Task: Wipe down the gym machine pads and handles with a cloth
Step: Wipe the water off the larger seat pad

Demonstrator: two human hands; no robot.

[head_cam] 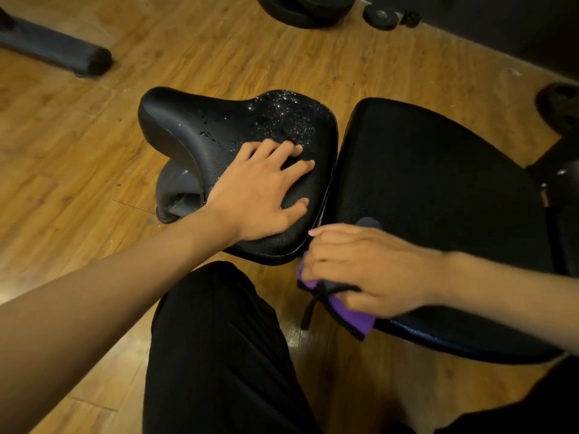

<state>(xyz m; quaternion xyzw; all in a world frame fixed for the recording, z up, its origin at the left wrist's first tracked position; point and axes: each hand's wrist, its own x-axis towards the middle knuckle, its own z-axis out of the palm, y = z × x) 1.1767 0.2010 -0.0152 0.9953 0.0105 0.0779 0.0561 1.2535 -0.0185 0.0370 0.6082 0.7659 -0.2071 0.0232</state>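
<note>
My left hand is flat on the black leather saddle-shaped seat pad, fingers spread wide and holding nothing, just pressing down on the near half of it. The far end of that pad is covered in little water droplets, and my fingertips sit right at the edge of the wet patch.

My right hand is bunched around the purple microfibre cloth with black trim, fingers curled over it. The cloth is on the near left corner of the bigger black padded cushion, right by the narrow gap between the two pads. A black loop of the trim hangs off the cushion edge below my hand.

My leg in black trousers is right under all this, close to the seat pad. Everything stands on a wooden plank floor. At the top there's a stack of black weight plates with a small single plate beside it, and a dark grey padded bar lies on the floor off to the far left.
</note>
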